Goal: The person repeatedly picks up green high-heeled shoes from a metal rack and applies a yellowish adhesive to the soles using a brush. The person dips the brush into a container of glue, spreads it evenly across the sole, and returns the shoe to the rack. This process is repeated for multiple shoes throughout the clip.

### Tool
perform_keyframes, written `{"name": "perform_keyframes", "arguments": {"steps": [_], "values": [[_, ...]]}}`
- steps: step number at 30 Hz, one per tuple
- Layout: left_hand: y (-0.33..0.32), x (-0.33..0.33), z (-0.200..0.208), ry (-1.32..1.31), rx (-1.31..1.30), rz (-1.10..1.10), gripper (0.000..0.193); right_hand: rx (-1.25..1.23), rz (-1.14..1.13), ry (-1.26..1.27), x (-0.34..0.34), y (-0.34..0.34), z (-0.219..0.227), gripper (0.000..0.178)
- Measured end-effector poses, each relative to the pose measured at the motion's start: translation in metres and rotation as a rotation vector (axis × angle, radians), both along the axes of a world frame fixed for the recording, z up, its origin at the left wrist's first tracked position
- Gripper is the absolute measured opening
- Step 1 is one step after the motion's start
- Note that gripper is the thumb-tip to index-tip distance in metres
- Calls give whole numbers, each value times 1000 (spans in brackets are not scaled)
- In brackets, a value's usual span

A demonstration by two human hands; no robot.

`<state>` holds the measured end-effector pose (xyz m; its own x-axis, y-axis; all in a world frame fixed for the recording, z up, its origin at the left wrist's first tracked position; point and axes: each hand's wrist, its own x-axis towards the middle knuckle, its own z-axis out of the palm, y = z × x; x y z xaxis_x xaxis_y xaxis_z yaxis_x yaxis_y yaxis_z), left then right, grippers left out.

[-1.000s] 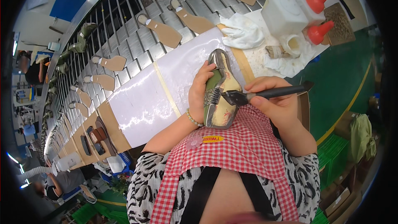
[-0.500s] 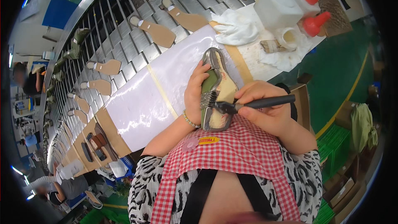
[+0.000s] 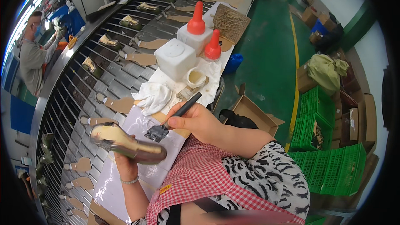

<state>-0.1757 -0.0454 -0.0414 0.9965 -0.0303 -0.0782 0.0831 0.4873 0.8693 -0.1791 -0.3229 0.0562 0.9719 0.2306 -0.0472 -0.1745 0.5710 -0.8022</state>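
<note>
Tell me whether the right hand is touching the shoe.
Apart. The head view shows the pale sheet in the gap between the right hand and the shoe; the fingers hold the brush.

Nothing can be read for certain: the yellow tag on the apron carries red marks, too small and blurred to make out as letters or numbers.

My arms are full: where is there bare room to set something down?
On the glossy sheet, between the left forearm and the flat soles, or between that forearm and the apron. Crowded past the sheet: cloth, jar, red-spouted bottles.
</note>
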Motion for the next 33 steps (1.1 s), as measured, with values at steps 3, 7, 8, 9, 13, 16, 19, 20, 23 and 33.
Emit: {"name": "perform_keyframes", "arguments": {"steps": [3, 7, 8, 9, 13, 16, 19, 20, 23, 33], "values": [[5, 2, -1, 30, -228, -390, 104, 30, -31, 71, 2, -3, -4, 16], [3, -6, 0, 100, 64, -533, 89, 91, -89, 96, -1, 3, -5, 18], [1, -6, 1, 74, 97, -610, 89, 94, -90, 50, -2, 3, -4, 16], [-1, -9, 2, 58, 131, -653, 92, -6, -93, -7, -2, 6, -4, 16], [-14, -10, 7, -49, 185, -736, 96, -226, -43, -211, -10, 16, -3, 19], [-18, -12, 13, -89, 185, -739, 98, -390, -65, -413, -14, 21, -3, 20], [-17, -13, 16, -68, 164, -761, 98, -624, -128, -632, -13, 23, -3, 20], [-17, -14, 16, -57, 163, -764, 98, -650, -111, -681, -14, 22, -3, 20], [-16, -17, 14, -24, 135, -766, 97, -653, -11, -703, -18, 20, 0, 21], [-15, -19, 12, -14, 126, -829, 92, -669, -37, -680, -8, 15, 7, 19]]}}
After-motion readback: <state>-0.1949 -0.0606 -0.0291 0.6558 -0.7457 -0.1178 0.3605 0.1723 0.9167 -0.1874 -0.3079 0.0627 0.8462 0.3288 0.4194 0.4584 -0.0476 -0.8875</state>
